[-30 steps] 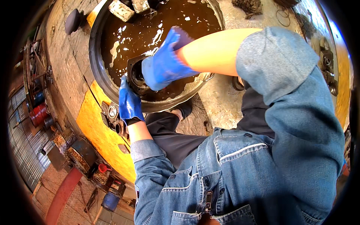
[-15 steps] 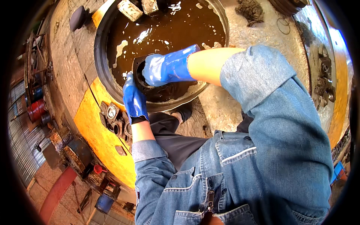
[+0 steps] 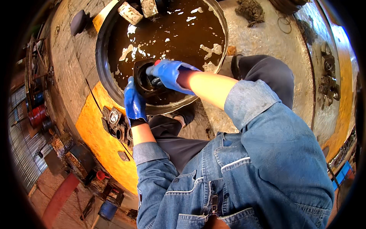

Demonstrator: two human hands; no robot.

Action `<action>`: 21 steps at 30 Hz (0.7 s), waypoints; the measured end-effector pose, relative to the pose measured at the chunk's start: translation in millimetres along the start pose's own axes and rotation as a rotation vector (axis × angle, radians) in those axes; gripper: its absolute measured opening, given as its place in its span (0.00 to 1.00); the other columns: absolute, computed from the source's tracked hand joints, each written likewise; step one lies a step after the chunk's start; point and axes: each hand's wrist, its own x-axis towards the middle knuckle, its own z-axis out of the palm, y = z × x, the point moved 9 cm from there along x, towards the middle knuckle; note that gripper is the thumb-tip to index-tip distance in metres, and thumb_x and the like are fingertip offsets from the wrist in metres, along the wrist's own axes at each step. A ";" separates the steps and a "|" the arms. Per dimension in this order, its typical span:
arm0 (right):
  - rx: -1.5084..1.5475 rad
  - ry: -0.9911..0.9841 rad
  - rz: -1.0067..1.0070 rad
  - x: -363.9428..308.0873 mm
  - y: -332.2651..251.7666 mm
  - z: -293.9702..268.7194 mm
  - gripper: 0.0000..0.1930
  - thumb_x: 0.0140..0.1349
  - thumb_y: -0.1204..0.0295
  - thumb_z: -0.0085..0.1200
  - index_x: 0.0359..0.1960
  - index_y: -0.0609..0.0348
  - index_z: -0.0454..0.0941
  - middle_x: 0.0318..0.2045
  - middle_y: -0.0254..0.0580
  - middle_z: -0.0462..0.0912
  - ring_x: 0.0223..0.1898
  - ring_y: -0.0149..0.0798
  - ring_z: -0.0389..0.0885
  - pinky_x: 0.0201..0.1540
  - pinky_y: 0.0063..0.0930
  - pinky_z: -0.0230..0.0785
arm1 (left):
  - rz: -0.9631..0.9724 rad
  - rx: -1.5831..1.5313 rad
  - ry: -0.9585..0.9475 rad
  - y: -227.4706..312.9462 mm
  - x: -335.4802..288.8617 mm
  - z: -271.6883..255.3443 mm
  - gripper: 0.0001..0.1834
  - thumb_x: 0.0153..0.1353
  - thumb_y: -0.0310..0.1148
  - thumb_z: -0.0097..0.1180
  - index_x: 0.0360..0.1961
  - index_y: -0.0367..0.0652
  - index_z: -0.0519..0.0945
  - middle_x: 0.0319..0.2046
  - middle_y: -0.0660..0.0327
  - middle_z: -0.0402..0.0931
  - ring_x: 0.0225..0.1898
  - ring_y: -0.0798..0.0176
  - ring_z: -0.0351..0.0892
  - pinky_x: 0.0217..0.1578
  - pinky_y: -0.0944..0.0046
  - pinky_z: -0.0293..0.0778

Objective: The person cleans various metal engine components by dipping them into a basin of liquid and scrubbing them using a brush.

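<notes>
A round dark tub [image 3: 102,65] full of murky brown liquid stands before me. Over its near part I hold a dark metal housing [image 3: 138,71] with a wide round bore. My left hand [image 3: 134,101], in a blue rubber glove, grips the housing's near-left edge. My right hand [image 3: 169,74], gloved the same way, is closed at the bore's opening. A small red end [image 3: 157,62] pokes out past its fingers, and the rest of that thing is hidden. Foam patches [image 3: 212,50] float on the liquid.
Two pale blocks [image 3: 130,13] stick up at the tub's far side. Several metal parts [image 3: 114,116] lie on a yellow sheet [image 3: 95,133] at left. A fibrous clump [image 3: 249,11] and a wire ring [image 3: 284,25] lie far right. More metal parts [image 3: 328,72] line the right edge.
My right hand has turned and shifted slightly up and right at the bore, baring the red end. My right knee now shows beside the tub. The left hand keeps its grip.
</notes>
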 end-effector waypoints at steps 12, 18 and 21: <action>0.619 0.518 0.155 12.0 51.9 42.0 0.22 0.57 0.67 0.67 0.55 0.46 0.78 0.37 0.42 0.86 0.41 0.41 0.88 0.41 0.32 0.83 | -0.084 0.332 -0.047 -4.3 9.0 13.0 0.14 0.73 0.26 0.51 0.57 0.35 0.78 0.47 0.53 0.86 0.46 0.62 0.85 0.44 0.61 0.80; -0.306 -0.267 0.007 27.0 -8.1 -1.8 0.19 0.64 0.69 0.55 0.57 0.48 0.82 0.52 0.43 0.86 0.51 0.48 0.87 0.55 0.42 0.79 | 0.198 0.932 -0.184 1.3 11.3 13.6 0.30 0.80 0.46 0.37 0.65 0.31 0.76 0.60 0.46 0.80 0.57 0.54 0.81 0.64 0.55 0.73; -0.576 -0.443 -0.039 46.0 -14.7 2.2 0.18 0.60 0.56 0.64 0.48 0.51 0.86 0.45 0.41 0.87 0.45 0.47 0.88 0.48 0.47 0.80 | -0.227 -0.252 0.025 -32.6 16.2 1.2 0.29 0.80 0.43 0.38 0.67 0.30 0.73 0.64 0.47 0.76 0.64 0.54 0.75 0.69 0.56 0.65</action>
